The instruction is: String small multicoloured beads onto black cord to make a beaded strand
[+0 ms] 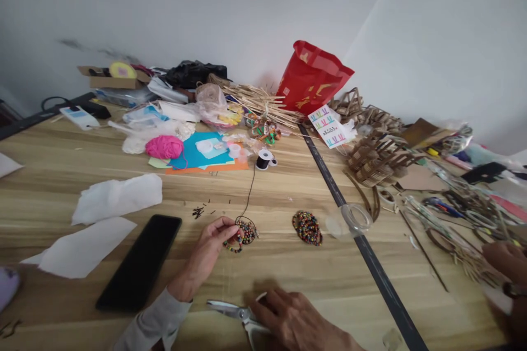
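My left hand pinches a small beaded bracelet of coloured beads. Just beyond the fingertips lies a pile of loose-looking beads. A black cord runs from there to a white spool of black thread. My right hand is closed around a handle of the silver scissors, near the table's front edge; the blades point left. Part of the handle is hidden by the fingers. Several finished-looking beaded bracelets lie heaped to the right.
A black phone and white paper pieces lie left. Short black cord scraps sit beyond my left hand. Pink yarn, a red bag and a tape roll stand farther off. Another person's hand is at right.
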`<move>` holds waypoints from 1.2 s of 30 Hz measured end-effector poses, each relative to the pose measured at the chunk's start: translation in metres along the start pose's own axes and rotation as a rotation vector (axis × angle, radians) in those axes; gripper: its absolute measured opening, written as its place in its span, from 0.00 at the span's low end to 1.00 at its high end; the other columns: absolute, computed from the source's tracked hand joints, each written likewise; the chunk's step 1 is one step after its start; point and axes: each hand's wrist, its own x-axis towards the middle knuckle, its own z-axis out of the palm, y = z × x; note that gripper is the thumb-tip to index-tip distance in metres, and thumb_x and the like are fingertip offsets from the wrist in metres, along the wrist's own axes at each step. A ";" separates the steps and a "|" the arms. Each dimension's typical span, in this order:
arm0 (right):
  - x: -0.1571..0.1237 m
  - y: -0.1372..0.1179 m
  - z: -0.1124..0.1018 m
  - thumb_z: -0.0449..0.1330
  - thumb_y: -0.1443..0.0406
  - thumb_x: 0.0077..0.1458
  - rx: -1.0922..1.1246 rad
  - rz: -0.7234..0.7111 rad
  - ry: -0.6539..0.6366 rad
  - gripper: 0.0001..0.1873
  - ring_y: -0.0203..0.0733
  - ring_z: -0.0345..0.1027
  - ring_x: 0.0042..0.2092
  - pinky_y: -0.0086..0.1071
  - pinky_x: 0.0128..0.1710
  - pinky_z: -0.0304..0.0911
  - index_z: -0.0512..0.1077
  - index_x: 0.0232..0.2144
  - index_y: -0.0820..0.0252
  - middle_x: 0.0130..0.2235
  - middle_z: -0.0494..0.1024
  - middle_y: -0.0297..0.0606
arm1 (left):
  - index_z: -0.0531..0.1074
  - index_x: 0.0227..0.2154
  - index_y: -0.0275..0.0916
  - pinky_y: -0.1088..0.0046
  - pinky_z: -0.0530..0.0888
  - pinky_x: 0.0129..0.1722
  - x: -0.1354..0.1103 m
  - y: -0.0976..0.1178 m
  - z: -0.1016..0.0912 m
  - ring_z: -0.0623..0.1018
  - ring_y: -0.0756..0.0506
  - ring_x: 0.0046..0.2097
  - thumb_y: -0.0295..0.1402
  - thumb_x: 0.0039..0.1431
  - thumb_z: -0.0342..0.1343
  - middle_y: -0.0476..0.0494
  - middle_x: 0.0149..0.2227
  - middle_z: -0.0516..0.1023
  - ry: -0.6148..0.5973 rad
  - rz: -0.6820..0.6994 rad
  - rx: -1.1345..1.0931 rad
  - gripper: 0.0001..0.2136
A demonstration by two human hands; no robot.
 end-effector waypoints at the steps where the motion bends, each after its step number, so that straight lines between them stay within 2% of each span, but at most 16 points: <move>1: 0.000 -0.001 0.004 0.64 0.68 0.51 -0.044 -0.008 0.017 0.26 0.44 0.71 0.34 0.29 0.23 0.61 0.63 0.53 0.61 0.38 0.77 0.41 | 0.73 0.24 0.34 0.76 0.69 0.27 0.000 -0.001 0.000 0.74 0.51 0.26 0.34 0.42 0.68 0.47 0.24 0.79 -0.003 0.005 0.007 0.11; 3: 0.001 -0.003 0.008 0.63 0.69 0.50 -0.081 0.001 0.032 0.28 0.44 0.71 0.34 0.28 0.22 0.60 0.62 0.54 0.61 0.37 0.77 0.42 | 0.74 0.25 0.34 0.76 0.69 0.27 0.001 -0.003 -0.002 0.75 0.50 0.26 0.34 0.42 0.68 0.46 0.25 0.79 0.006 0.013 0.016 0.10; 5: -0.001 -0.003 0.006 0.63 0.68 0.50 -0.059 0.043 0.022 0.25 0.44 0.71 0.34 0.28 0.23 0.61 0.65 0.51 0.59 0.37 0.77 0.41 | 0.74 0.25 0.34 0.76 0.68 0.27 0.002 -0.005 -0.003 0.75 0.49 0.27 0.33 0.42 0.68 0.46 0.25 0.80 0.032 0.020 0.016 0.10; 6: -0.002 -0.002 0.003 0.64 0.67 0.49 -0.017 0.054 0.010 0.23 0.43 0.70 0.33 0.27 0.23 0.61 0.67 0.48 0.57 0.36 0.77 0.40 | 0.74 0.26 0.34 0.76 0.68 0.27 0.003 -0.006 -0.004 0.76 0.49 0.27 0.33 0.42 0.68 0.46 0.25 0.80 0.039 0.021 0.012 0.10; 8: -0.006 0.003 -0.007 0.64 0.66 0.47 0.098 0.104 -0.039 0.24 0.44 0.71 0.35 0.29 0.29 0.64 0.67 0.48 0.56 0.39 0.77 0.40 | 0.75 0.27 0.34 0.77 0.68 0.27 0.004 -0.006 -0.006 0.76 0.50 0.27 0.33 0.42 0.68 0.46 0.26 0.81 0.043 0.026 -0.007 0.10; 9: -0.009 0.007 -0.012 0.64 0.67 0.46 0.178 0.153 -0.052 0.25 0.44 0.71 0.35 0.30 0.31 0.65 0.68 0.48 0.55 0.40 0.77 0.40 | 0.76 0.27 0.34 0.77 0.69 0.27 0.004 -0.005 -0.006 0.76 0.50 0.27 0.33 0.42 0.68 0.46 0.26 0.81 0.045 0.030 -0.020 0.10; 11: -0.015 0.020 -0.023 0.63 0.69 0.43 0.392 0.228 -0.048 0.21 0.43 0.71 0.34 0.31 0.34 0.65 0.71 0.42 0.54 0.35 0.77 0.36 | 0.76 0.27 0.35 0.76 0.69 0.28 0.004 -0.003 -0.006 0.76 0.50 0.27 0.32 0.41 0.68 0.47 0.26 0.81 0.060 0.033 -0.053 0.10; 13: -0.021 0.035 -0.031 0.63 0.69 0.41 0.706 0.271 -0.044 0.23 0.39 0.70 0.30 0.28 0.30 0.64 0.72 0.43 0.56 0.32 0.77 0.35 | 0.76 0.27 0.34 0.76 0.70 0.28 0.004 -0.001 -0.005 0.76 0.50 0.26 0.32 0.39 0.69 0.47 0.26 0.81 0.086 0.027 -0.088 0.11; 15: -0.026 0.051 -0.034 0.63 0.66 0.44 1.055 0.266 -0.023 0.22 0.41 0.72 0.33 0.29 0.31 0.66 0.69 0.46 0.59 0.35 0.76 0.38 | 0.76 0.27 0.34 0.75 0.70 0.27 0.003 0.001 -0.003 0.76 0.50 0.25 0.31 0.38 0.70 0.47 0.24 0.81 0.094 0.016 -0.110 0.12; 16: -0.026 0.057 -0.034 0.64 0.65 0.45 1.170 0.256 0.027 0.24 0.42 0.73 0.34 0.31 0.33 0.67 0.67 0.47 0.60 0.37 0.76 0.39 | 0.76 0.27 0.34 0.76 0.70 0.26 0.003 0.001 -0.002 0.76 0.50 0.24 0.31 0.38 0.70 0.47 0.24 0.81 0.092 0.012 -0.118 0.12; 18: -0.024 0.067 -0.030 0.63 0.65 0.50 1.262 0.238 0.180 0.25 0.43 0.73 0.37 0.36 0.39 0.68 0.64 0.51 0.60 0.39 0.75 0.42 | 0.76 0.27 0.34 0.76 0.70 0.25 0.003 0.000 -0.002 0.76 0.50 0.24 0.31 0.38 0.70 0.48 0.23 0.81 0.090 -0.001 -0.131 0.12; 21: -0.009 0.071 -0.020 0.63 0.66 0.51 1.260 0.222 0.303 0.31 0.42 0.72 0.39 0.37 0.42 0.67 0.59 0.57 0.58 0.39 0.74 0.40 | 0.75 0.27 0.34 0.76 0.71 0.26 0.003 -0.002 -0.002 0.78 0.49 0.25 0.30 0.37 0.70 0.46 0.25 0.82 0.080 -0.019 -0.141 0.13; 23: 0.006 0.070 -0.016 0.64 0.65 0.51 1.208 0.270 0.371 0.31 0.39 0.70 0.39 0.34 0.41 0.67 0.61 0.57 0.57 0.40 0.73 0.39 | 0.75 0.27 0.33 0.75 0.72 0.28 0.003 -0.003 -0.002 0.79 0.48 0.27 0.30 0.37 0.70 0.44 0.27 0.83 0.071 -0.014 -0.134 0.13; 29: 0.038 0.070 -0.012 0.67 0.64 0.46 0.941 0.245 0.453 0.32 0.44 0.66 0.49 0.35 0.50 0.62 0.63 0.54 0.57 0.48 0.71 0.41 | 0.76 0.28 0.34 0.73 0.73 0.30 0.004 0.000 -0.001 0.79 0.48 0.27 0.31 0.36 0.71 0.45 0.27 0.82 0.068 0.008 -0.082 0.13; 32: 0.041 0.071 -0.005 0.70 0.63 0.43 0.801 0.223 0.476 0.33 0.45 0.66 0.48 0.36 0.50 0.61 0.65 0.52 0.56 0.47 0.71 0.41 | 0.76 0.27 0.34 0.73 0.73 0.30 0.005 -0.003 -0.002 0.79 0.47 0.27 0.32 0.35 0.71 0.46 0.25 0.82 0.074 -0.005 -0.064 0.14; 36: 0.041 0.071 0.003 0.68 0.63 0.47 0.693 0.189 0.474 0.31 0.44 0.68 0.44 0.34 0.45 0.64 0.64 0.53 0.57 0.44 0.71 0.41 | 0.77 0.28 0.35 0.73 0.73 0.30 0.006 -0.008 -0.005 0.79 0.47 0.28 0.33 0.39 0.70 0.44 0.27 0.82 0.032 0.018 -0.003 0.12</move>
